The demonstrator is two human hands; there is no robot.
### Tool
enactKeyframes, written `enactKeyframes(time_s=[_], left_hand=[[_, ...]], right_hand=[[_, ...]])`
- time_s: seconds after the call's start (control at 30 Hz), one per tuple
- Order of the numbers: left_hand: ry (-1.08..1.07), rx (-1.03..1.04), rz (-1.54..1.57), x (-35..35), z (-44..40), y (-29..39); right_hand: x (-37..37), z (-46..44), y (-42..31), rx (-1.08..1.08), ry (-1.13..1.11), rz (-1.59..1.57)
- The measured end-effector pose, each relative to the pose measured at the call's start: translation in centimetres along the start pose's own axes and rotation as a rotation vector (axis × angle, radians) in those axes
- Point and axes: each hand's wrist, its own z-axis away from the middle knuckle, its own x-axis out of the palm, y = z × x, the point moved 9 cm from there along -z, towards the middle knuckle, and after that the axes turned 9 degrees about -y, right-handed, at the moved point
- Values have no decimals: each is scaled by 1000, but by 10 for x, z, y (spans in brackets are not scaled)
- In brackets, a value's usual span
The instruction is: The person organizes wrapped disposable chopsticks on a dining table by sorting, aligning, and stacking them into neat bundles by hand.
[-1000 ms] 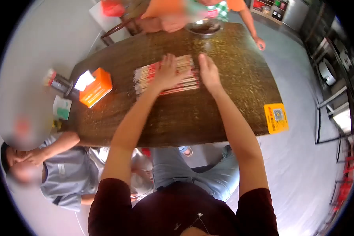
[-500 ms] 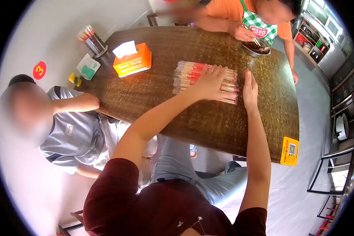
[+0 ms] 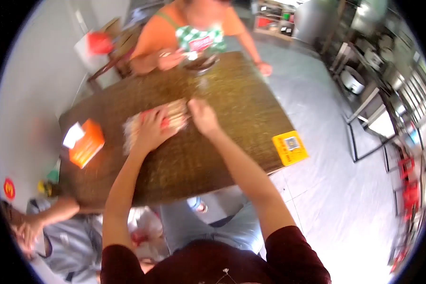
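On the wooden table (image 3: 104, 189), a row of wrapped disposable chopsticks (image 3: 177, 114) with red printing lies side by side in clear sleeves. My left hand (image 3: 151, 131) rests palm down across the top of them, fingers stretched over the sleeves. At their right end stands my right hand (image 3: 203, 117), held on edge with its fingers extended, at or very near the tips. Motion blur softens the fingers of both hands, and whether the right one touches cannot be made out. Part of the chopsticks is hidden under my left hand.
An orange tissue box (image 3: 87, 144) stands on the left. Across the table a person in a checked apron (image 3: 201, 40) works over a metal bowl (image 3: 201, 65). Another person's arm (image 3: 61, 210) rests at the near left edge. A yellow QR card (image 3: 290, 147) marks the right corner.
My view has swung to the right, so the table appears shifted left and turned. My right hand is now closer to the chopsticks' ends; my left hand stays on top of them.
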Motion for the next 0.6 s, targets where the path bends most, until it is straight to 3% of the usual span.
enactKeyframes(time_s=[0.03, 0.13, 0.23, 0.47, 0.6], left_hand=[[-103, -97, -57, -2, -2, -4], [-98, -103, -146, 7, -9, -18], [-207, -133, -8, 21, -19, -28], [-211, -148, 65, 9, 3, -41], [-164, -206, -24, -10, 37, -80]], right_hand=[[3, -2, -1, -14, -9, 30], [8, 0, -13, -19, -114, 140], [10, 0, -9, 18, -135, 139], [6, 1, -10, 33, -137, 123], [4, 4, -23, -90, -75, 213]])
